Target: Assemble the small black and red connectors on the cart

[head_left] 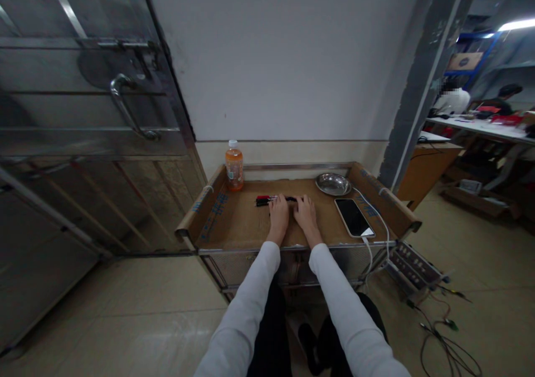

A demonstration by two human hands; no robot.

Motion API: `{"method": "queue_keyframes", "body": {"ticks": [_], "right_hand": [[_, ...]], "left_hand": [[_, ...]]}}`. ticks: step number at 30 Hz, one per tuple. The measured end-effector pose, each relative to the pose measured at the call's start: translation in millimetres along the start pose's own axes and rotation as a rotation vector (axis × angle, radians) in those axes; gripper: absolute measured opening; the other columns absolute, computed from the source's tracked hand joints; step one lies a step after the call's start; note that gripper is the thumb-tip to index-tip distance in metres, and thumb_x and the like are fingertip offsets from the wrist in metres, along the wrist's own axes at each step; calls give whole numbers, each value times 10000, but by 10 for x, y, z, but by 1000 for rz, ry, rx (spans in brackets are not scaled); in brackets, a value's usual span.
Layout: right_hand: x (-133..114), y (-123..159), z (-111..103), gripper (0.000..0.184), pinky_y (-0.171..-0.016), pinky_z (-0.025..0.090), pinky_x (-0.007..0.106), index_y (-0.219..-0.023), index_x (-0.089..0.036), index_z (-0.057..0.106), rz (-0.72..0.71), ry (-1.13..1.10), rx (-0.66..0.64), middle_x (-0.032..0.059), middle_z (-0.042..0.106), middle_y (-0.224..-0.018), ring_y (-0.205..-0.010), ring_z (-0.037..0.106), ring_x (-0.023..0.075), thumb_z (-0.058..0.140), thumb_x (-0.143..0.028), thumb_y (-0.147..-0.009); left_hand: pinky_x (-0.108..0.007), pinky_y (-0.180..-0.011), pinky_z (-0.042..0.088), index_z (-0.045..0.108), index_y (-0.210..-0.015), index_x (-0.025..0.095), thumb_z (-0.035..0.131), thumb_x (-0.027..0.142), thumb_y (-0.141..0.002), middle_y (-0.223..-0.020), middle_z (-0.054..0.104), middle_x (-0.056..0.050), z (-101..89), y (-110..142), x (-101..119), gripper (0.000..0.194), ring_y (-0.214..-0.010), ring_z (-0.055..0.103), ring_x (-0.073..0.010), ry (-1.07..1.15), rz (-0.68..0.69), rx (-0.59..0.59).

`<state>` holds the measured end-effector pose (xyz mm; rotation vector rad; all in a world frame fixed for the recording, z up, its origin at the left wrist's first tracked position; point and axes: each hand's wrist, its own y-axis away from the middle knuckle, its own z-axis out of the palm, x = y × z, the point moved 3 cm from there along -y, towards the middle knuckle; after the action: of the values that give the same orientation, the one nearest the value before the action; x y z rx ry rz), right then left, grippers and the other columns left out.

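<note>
A small bundle of slim red and black pens (263, 200) lies across the middle of the cardboard-lined cart top. My left hand (278, 213) is closed over the bundle, its fingers curled around the middle, with the pen ends sticking out on the left. Close beside it, my right hand (306, 213) has its fingers bent and closed at the bundle's black right end. The fingertips of both hands are partly hidden, and the pens are too small to tell one by one.
A bottle of orange drink (234, 166) stands at the back left. A round metal dish (333, 184) sits at the back right, near a phone (354, 218) with a white cable (382, 221). Cardboard walls edge the cart (234, 226). A power strip box (413, 271) and cables lie on the floor. People sit far right.
</note>
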<state>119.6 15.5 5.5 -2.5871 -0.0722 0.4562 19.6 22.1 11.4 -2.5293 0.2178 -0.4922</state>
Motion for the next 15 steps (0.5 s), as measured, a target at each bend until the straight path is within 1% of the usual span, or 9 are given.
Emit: {"method": "queue_keyframes", "body": {"ticks": [3, 6, 8, 10, 11, 13, 15], "right_hand": [[-13, -7, 32, 370, -915, 370, 307, -1167, -178, 578, -109, -32, -43, 106, 589, -1125, -1031, 508, 205, 452, -76, -834], [-8, -10, 41, 302, -919, 372, 316, -1093, -172, 607, -129, -40, -57, 102, 609, -1110, -1026, 516, 206, 449, -88, -850], [-4, -11, 31, 263, -911, 373, 320, -1060, -167, 622, -119, -31, -52, 103, 621, -1100, -1027, 517, 210, 449, -113, -871], [4, -12, 12, 248, -896, 374, 320, -1052, -162, 633, -84, -10, -42, 107, 628, -1095, -1027, 518, 214, 450, -134, -887], [10, -13, 0, 245, -886, 373, 319, -1050, -160, 638, -58, -1, -36, 107, 632, -1088, -1020, 520, 215, 450, -143, -893], [25, -15, -25, 242, -863, 371, 317, -1050, -160, 646, -3, 9, -22, 106, 641, -1067, -994, 527, 214, 450, -169, -907], [36, -16, -44, 244, -847, 366, 317, -1053, -163, 650, 33, 5, -8, 101, 650, -1054, -974, 531, 213, 451, -207, -921]], "left_hand": [[-344, -859, 463, 503, -1001, 154, 421, 106, -887, -974, 615, -107, 49, -42, 5, 148, -949, 602, -203, 245, 68, -13], [-311, -842, 478, 482, -1007, 163, 457, 91, -873, -987, 606, -82, 48, -57, -11, 154, -934, 606, -168, 436, 61, 4], [-307, -824, 483, 479, -999, 169, 479, 105, -871, -971, 603, -68, 24, -50, -13, 143, -900, 610, -159, 458, 44, 2], [-323, -822, 482, 486, -971, 177, 506, 163, -877, -940, 604, -60, -18, -39, -7, 97, -884, 609, -168, 403, 36, 9], [-340, -833, 478, 491, -960, 177, 525, 205, -878, -933, 604, -65, -46, -35, -6, 93, -897, 607, -181, 366, 29, 32], [-382, -881, 462, 497, -980, 170, 568, 290, -862, -984, 598, -95, -106, -35, -15, 182, -989, 586, -219, 325, 8, 129], [-412, -932, 441, 484, -1059, 156, 597, 338, -842, -1094, 566, -134, -146, -41, -44, 305, -1100, 541, -247, 362, -23, 244]]}}
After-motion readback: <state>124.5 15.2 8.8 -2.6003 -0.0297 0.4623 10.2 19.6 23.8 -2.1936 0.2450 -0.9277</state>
